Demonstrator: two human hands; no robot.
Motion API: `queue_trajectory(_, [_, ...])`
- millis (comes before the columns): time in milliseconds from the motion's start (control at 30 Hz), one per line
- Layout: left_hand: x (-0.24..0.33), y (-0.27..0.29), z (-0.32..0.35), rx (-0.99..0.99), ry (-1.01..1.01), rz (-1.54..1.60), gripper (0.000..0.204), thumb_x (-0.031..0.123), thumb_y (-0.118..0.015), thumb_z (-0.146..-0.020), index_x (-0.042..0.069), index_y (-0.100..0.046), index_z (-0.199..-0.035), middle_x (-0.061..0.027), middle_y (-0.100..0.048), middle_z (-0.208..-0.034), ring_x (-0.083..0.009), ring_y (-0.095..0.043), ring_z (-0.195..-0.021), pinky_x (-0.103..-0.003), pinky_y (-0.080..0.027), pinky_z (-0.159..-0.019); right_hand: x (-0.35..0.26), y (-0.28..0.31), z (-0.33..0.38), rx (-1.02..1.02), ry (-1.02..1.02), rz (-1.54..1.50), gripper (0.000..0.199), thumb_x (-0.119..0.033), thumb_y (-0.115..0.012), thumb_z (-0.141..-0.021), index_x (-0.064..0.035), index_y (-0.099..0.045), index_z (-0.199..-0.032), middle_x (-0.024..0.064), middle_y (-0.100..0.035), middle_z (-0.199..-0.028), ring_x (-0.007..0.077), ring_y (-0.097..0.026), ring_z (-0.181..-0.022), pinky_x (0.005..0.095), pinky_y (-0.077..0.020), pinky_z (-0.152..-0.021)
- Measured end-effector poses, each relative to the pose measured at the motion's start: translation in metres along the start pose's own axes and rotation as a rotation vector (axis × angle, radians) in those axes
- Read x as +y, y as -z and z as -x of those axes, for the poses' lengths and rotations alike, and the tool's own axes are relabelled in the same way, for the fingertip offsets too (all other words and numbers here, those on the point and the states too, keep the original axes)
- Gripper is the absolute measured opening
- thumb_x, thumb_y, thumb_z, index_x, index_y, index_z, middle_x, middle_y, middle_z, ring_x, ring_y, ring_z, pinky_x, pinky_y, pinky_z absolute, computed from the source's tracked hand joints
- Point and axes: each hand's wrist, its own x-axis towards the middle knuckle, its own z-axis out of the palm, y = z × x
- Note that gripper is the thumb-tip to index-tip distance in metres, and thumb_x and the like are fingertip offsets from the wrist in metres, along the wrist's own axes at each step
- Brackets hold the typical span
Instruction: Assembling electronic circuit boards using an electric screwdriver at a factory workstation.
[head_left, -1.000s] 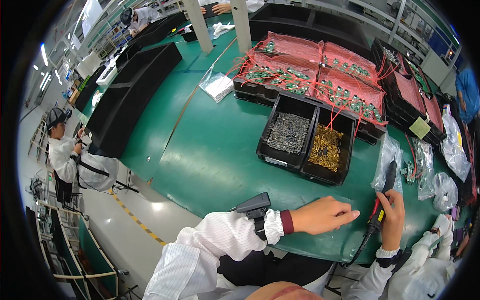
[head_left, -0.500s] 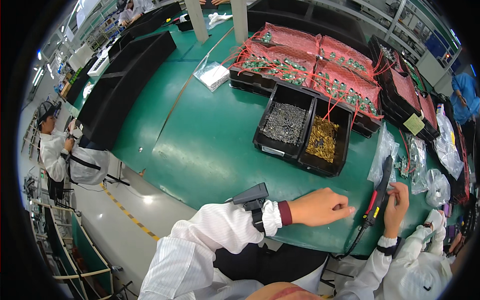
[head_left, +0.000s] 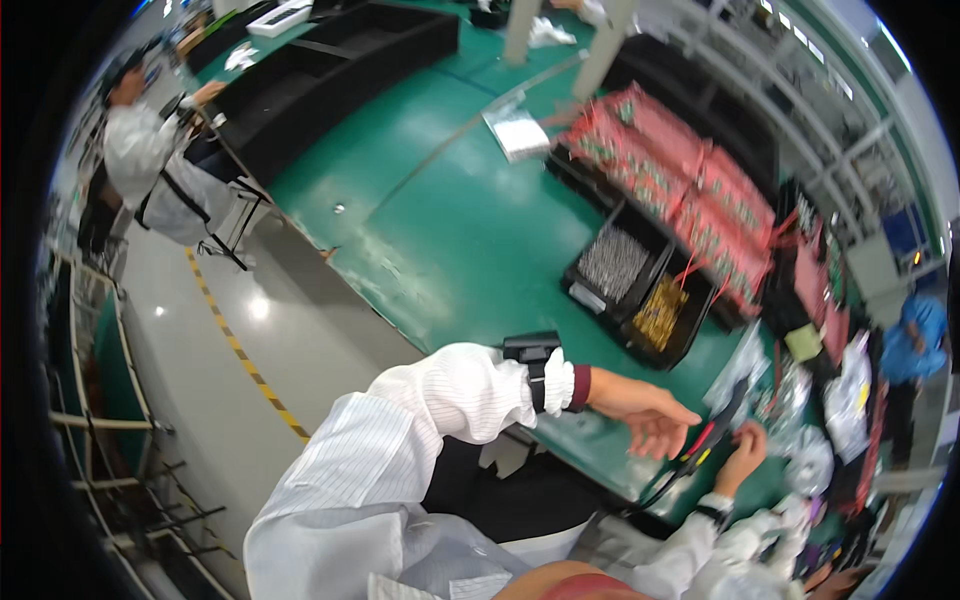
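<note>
My left hand (head_left: 648, 414) hovers over the near edge of the green table (head_left: 470, 210), fingers spread and holding nothing. A black device is strapped to that wrist over a white sleeve. My right hand (head_left: 740, 455) grips a black tool with red and yellow marks (head_left: 712, 436), its dark cable trailing off toward me. Just beyond the hands stands a black two-part bin, one half with silver parts (head_left: 612, 263), the other with gold parts (head_left: 660, 312).
Red trays of small circuit boards (head_left: 680, 180) sit behind the bins. Clear plastic bags (head_left: 800, 440) pile up at the right. A seated person in white (head_left: 150, 150) works at the far left; another in blue (head_left: 915, 330) stands at the right. Black shelving (head_left: 330, 60) lines the table's far side.
The view has swung left and tilted, blurring the scene. My left hand lifted off the table and opened its fingers; my right hand still holds the tool.
</note>
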Motion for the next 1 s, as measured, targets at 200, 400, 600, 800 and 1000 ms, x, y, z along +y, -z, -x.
queue_trajectory(200, [-0.022, 0.013, 0.002, 0.049, -0.060, -0.160, 0.058, 0.051, -0.043, -0.108, 0.003, -0.067, -0.085, 0.0006, -0.053, -0.067, -0.0115, -0.049, -0.058, -0.028, -0.041, -0.059, 0.002, -0.010, 0.002, 0.035, -0.111, -0.044, 0.016, -0.009, -0.059, -0.098, 0.0027, -0.070, -0.097, 0.0052, -0.067, -0.082, 0.0118, -0.060, -0.072, 0.0259, -0.0473, -0.066])
queue_trajectory(400, [-0.026, 0.010, 0.001, -0.010, -0.153, -0.013, 0.057, 0.042, -0.046, -0.109, 0.017, -0.031, -0.060, 0.0081, -0.023, -0.058, -0.0076, -0.019, -0.050, -0.027, -0.017, -0.047, 0.015, -0.005, 0.003, 0.112, -0.132, 0.034, 0.019, -0.013, -0.061, -0.099, 0.0021, -0.070, -0.093, 0.0030, -0.064, -0.075, 0.0094, -0.056, -0.066, 0.0245, -0.0451, -0.061])
queue_trajectory(600, [-0.006, 0.011, 0.005, -0.070, -0.121, 0.135, 0.059, 0.041, -0.043, -0.110, 0.016, -0.032, -0.058, 0.0075, -0.024, -0.057, -0.0074, -0.020, -0.048, -0.028, -0.016, -0.045, 0.013, -0.008, 0.001, 0.191, -0.200, -0.010, 0.016, -0.013, -0.065, -0.098, -0.0004, -0.070, -0.092, 0.0026, -0.066, -0.076, 0.0099, -0.059, -0.065, 0.0250, -0.0483, -0.060])
queue_trajectory(800, [-0.023, 0.018, 0.003, -0.076, -0.093, 0.308, 0.054, 0.039, -0.042, -0.110, 0.012, -0.040, -0.063, 0.0066, -0.027, -0.058, -0.0074, -0.022, -0.049, -0.026, -0.018, -0.048, 0.012, -0.024, -0.007, 0.238, -0.252, -0.100, 0.006, -0.008, -0.069, -0.094, -0.0020, -0.070, -0.094, 0.0011, -0.067, -0.076, 0.0097, -0.061, -0.065, 0.0240, -0.0474, -0.059])
queue_trajectory(1000, [-0.016, 0.008, -0.006, -0.093, 0.054, 0.113, 0.050, 0.039, -0.045, -0.110, 0.003, -0.059, -0.078, 0.0074, -0.028, -0.060, -0.0057, -0.021, -0.050, -0.026, -0.019, -0.048, 0.011, -0.001, 0.010, 0.278, -0.256, -0.015, 0.011, -0.010, -0.071, -0.095, 0.0001, -0.073, -0.095, 0.0007, -0.068, -0.079, 0.0081, -0.062, -0.068, 0.0235, -0.0505, -0.063])
